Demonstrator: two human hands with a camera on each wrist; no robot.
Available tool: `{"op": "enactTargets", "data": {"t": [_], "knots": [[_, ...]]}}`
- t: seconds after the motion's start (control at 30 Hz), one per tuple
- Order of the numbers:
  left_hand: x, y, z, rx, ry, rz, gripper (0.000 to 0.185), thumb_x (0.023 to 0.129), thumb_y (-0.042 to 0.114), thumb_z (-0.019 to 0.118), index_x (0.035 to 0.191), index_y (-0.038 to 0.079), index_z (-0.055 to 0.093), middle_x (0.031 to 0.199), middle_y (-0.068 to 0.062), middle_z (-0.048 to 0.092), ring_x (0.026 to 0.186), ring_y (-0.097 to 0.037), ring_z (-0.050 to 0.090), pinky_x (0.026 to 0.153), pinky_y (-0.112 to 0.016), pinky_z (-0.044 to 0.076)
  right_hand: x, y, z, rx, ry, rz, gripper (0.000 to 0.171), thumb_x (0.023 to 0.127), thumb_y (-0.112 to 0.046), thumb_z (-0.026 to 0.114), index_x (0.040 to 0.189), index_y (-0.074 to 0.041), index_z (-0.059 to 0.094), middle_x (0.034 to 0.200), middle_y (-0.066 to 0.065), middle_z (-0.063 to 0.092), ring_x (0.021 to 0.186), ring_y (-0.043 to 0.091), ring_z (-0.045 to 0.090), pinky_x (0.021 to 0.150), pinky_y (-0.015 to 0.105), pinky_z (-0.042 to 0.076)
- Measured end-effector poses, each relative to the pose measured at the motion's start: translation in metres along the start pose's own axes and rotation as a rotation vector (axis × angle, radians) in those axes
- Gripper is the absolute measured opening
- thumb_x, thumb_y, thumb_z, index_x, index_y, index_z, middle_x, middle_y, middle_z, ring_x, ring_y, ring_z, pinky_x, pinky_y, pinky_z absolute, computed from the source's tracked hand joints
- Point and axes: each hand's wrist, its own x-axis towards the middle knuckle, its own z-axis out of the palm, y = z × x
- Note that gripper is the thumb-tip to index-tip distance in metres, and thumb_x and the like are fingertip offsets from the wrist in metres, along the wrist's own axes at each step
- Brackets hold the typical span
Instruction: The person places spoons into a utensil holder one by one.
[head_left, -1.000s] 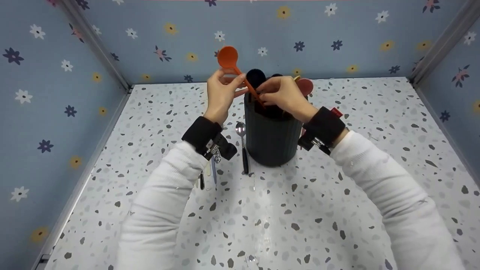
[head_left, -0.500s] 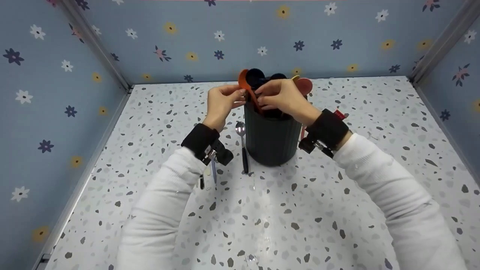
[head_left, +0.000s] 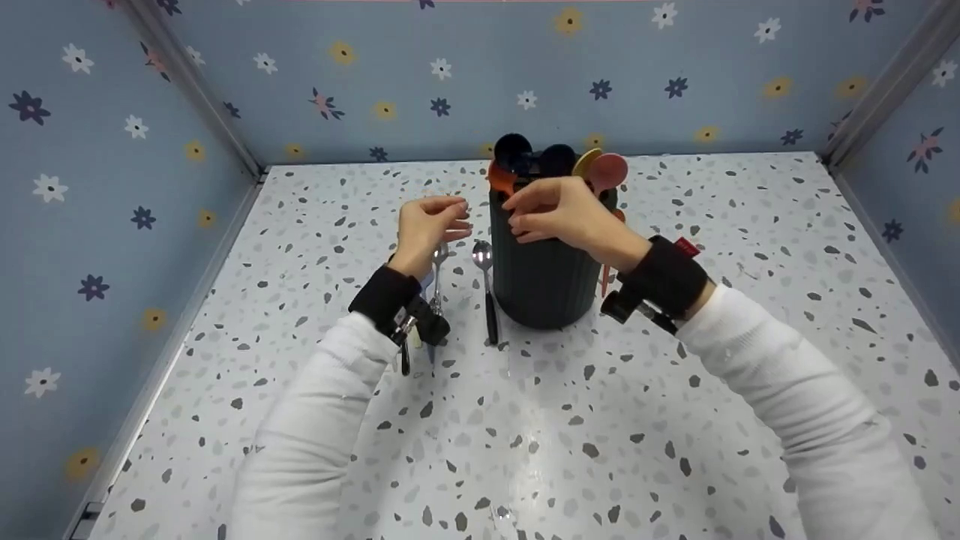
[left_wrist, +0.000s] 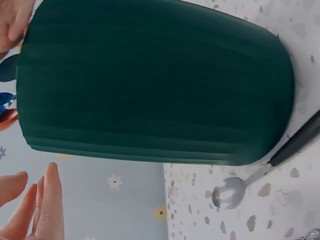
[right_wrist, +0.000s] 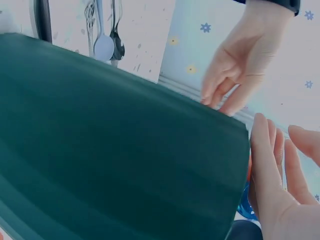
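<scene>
A dark green ribbed holder stands mid-table with several coloured spoons upright in it, among them an orange spoon at its left rim. My right hand hovers at the front of the rim with relaxed fingers, holding nothing. To the left of the holder, my left hand floats above the table, loosely curled and empty, and its fingers show beside the holder. The holder also fills the right wrist view, with the left hand beyond it.
A metal spoon with a black handle lies on the speckled table just left of the holder. More cutlery lies under my left wrist. A thin red utensil is at the holder's right. Floral walls enclose three sides.
The orange spoon went down into the holder and both hands let it go. My left hand drew back to the left and lower, and the right hand dropped to the rim's front.
</scene>
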Motion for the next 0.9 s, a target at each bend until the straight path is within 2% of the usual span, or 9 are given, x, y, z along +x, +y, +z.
{"op": "enactTargets", "data": {"t": [0.13,0.37,0.57,0.67,0.8,0.87,0.9], "knots": [[0.001,-0.013,-0.003,0.005,-0.002,-0.029,0.024,0.086,0.001,0.054,0.107,-0.012,0.056,0.087,-0.018,0.06,0.061,-0.012,0.06,0.069,-0.028,0.056,-0.006,0.005,0.003,0.002,-0.034,-0.006,0.026,0.084,-0.003,0.058,0.108,0.006,0.056,0.099,0.02,0.057,0.089,0.029,0.059,0.079,0.032,0.053],[0.004,-0.036,-0.004,-0.029,-0.003,-0.067,0.025,0.086,-0.002,0.052,0.107,-0.015,0.054,0.08,-0.012,0.059,0.059,-0.012,0.06,0.068,-0.029,0.056,-0.016,0.013,0.012,0.019,-0.048,-0.007,0.023,0.083,-0.001,0.058,0.104,0.006,0.058,0.095,0.022,0.058,0.085,0.027,0.061,0.077,0.032,0.054],[0.01,-0.052,-0.003,-0.031,0.012,-0.149,0.024,0.087,-0.002,0.049,0.109,-0.012,0.055,0.084,-0.012,0.058,0.058,-0.01,0.059,0.069,-0.029,0.055,-0.029,0.021,0.022,0.025,-0.089,-0.021,0.021,0.082,0.002,0.058,0.102,0.007,0.059,0.094,0.024,0.059,0.081,0.02,0.062,0.076,0.033,0.054],[0.012,-0.059,-0.002,-0.013,0.013,-0.178,0.026,0.088,-0.001,0.048,0.11,-0.013,0.054,0.092,-0.019,0.06,0.057,-0.009,0.059,0.073,-0.031,0.055,-0.033,0.028,0.026,0.024,-0.115,-0.009,0.021,0.082,0.001,0.058,0.103,0.006,0.059,0.094,0.025,0.059,0.08,0.019,0.061,0.076,0.033,0.054],[0.019,-0.073,0.001,0.012,0.028,-0.202,0.026,0.088,-0.002,0.049,0.11,-0.014,0.053,0.104,-0.03,0.057,0.065,-0.018,0.063,0.077,-0.034,0.053,-0.035,0.04,0.028,0.013,-0.132,0.022,0.022,0.083,-0.001,0.058,0.104,0.005,0.059,0.095,0.025,0.058,0.081,0.018,0.061,0.076,0.032,0.054],[0.02,-0.078,0.002,-0.008,0.018,-0.21,0.024,0.087,-0.002,0.05,0.108,-0.013,0.056,0.1,-0.029,0.059,0.067,-0.021,0.064,0.072,-0.033,0.055,-0.036,0.046,0.029,0.023,-0.137,0.037,0.022,0.083,0.0,0.058,0.104,0.005,0.059,0.096,0.027,0.058,0.082,0.02,0.061,0.077,0.032,0.054],[0.031,-0.094,-0.001,-0.033,0.007,-0.191,0.021,0.086,-0.001,0.053,0.103,-0.011,0.059,0.094,-0.027,0.061,0.067,-0.023,0.064,0.068,-0.032,0.056,-0.037,0.049,0.029,0.031,-0.138,0.043,0.022,0.083,0.0,0.057,0.105,0.005,0.059,0.096,0.027,0.057,0.082,0.021,0.061,0.077,0.033,0.054]]}}
